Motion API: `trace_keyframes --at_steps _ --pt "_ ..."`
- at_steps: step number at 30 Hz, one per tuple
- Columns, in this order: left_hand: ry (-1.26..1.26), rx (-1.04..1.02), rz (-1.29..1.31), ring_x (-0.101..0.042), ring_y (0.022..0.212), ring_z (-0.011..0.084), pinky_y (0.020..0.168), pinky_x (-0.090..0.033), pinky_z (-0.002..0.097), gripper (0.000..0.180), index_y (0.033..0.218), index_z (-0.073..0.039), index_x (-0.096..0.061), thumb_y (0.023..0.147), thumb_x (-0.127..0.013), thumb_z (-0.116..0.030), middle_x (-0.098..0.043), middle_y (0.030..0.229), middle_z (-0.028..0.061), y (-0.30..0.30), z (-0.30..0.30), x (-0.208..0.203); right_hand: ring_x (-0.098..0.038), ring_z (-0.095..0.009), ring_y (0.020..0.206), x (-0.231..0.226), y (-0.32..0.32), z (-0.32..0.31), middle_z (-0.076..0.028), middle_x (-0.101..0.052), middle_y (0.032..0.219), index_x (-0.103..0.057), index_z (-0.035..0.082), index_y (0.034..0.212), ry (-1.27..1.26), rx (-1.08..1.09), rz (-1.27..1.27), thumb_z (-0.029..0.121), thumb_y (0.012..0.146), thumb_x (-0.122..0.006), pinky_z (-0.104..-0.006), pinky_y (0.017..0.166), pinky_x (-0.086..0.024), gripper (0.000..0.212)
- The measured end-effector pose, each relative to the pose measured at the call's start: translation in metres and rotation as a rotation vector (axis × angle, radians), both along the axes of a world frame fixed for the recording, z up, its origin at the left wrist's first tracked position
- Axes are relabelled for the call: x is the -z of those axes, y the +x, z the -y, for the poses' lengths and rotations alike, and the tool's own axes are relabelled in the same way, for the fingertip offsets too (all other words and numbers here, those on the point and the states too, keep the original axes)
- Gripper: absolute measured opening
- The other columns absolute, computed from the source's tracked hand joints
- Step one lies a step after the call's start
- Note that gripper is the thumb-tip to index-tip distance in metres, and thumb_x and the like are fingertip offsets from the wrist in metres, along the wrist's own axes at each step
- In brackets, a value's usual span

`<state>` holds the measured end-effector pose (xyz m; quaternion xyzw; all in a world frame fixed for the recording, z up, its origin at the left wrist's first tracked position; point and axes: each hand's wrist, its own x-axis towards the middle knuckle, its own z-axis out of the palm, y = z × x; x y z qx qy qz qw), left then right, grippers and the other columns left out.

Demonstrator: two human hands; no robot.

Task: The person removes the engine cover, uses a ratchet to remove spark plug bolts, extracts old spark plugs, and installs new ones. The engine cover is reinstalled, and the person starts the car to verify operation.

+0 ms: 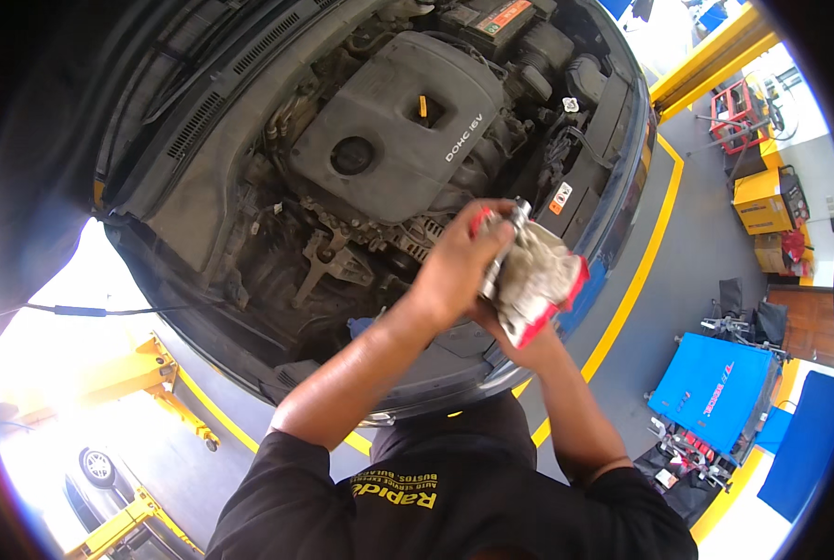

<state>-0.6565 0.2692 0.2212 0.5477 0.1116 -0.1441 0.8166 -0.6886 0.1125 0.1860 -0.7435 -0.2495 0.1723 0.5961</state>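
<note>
Over the front edge of the open engine bay, my two hands are close together. My left hand [456, 266] is closed around a shiny metal tool [519, 215], which looks like a ratchet or socket; most of it is hidden by the fingers and cloth. A bit of red shows beside its fingertips. Bunched against the tool is a soiled whitish rag [538, 273] with red edges. My right hand [527, 347] grips this rag from beneath, its fingers mostly covered by the cloth. Below and beyond lies the grey plastic engine cover [379, 131].
The car's blue front edge [580, 308] curves just under my hands. A battery [496, 23] sits at the bay's far side. To the right stand a blue tool cart [715, 392] and a yellow machine [767, 201]. Yellow lift arms [109, 378] reach in at left.
</note>
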Motion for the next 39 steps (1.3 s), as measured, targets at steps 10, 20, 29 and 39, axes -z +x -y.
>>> trace_keyframes --at_steps 10,20,29,39 --pt "0.007 0.831 0.235 -0.057 0.128 0.0247 0.112 -0.042 0.0385 0.054 0.157 -0.009 -0.044 0.106 -0.06 -0.019 -0.059 0.142 0.0162 -0.022 -0.005 0.048 -0.061 -0.019 0.116 0.011 -0.048 0.091 -0.006 -0.062 0.128 -0.051 0.002 0.14 0.144 0.431 -0.306 0.029 0.093 -0.08 -0.0339 0.101 -0.048 0.062" --pt "1.99 -0.145 -0.059 -0.012 0.16 0.0329 0.125 -0.017 0.0615 0.096 0.167 -0.008 -0.013 0.101 -0.026 -0.076 -0.008 0.175 0.0109 0.178 -0.243 0.21 -0.047 -0.007 0.073 -0.009 -0.117 0.218 0.005 -0.054 0.087 -0.06 0.009 0.105 -0.203 0.952 -0.32 0.032 0.106 -0.064 -0.0245 0.062 -0.038 0.024" --pt "1.583 -0.126 0.401 -0.032 0.152 0.0405 0.123 -0.029 0.0511 0.083 0.161 -0.003 -0.03 0.102 -0.055 -0.057 -0.029 0.168 0.0191 0.166 -0.172 0.143 -0.043 -0.005 0.068 0.015 -0.172 0.281 0.006 -0.049 0.083 -0.057 0.012 0.103 -0.158 0.911 -0.365 0.031 0.109 -0.057 -0.0238 0.057 -0.035 0.02" --pt "-0.626 0.721 -0.313 -0.056 0.135 0.0271 0.113 -0.044 0.0455 0.077 0.153 -0.008 -0.045 0.101 -0.054 -0.063 -0.057 0.148 0.0102 -0.119 0.323 0.1 -0.059 -0.016 0.104 0.01 -0.17 0.34 -0.007 -0.063 0.111 -0.054 0.005 0.134 0.162 0.66 -0.616 0.045 0.109 -0.052 -0.0316 0.09 -0.05 0.047"
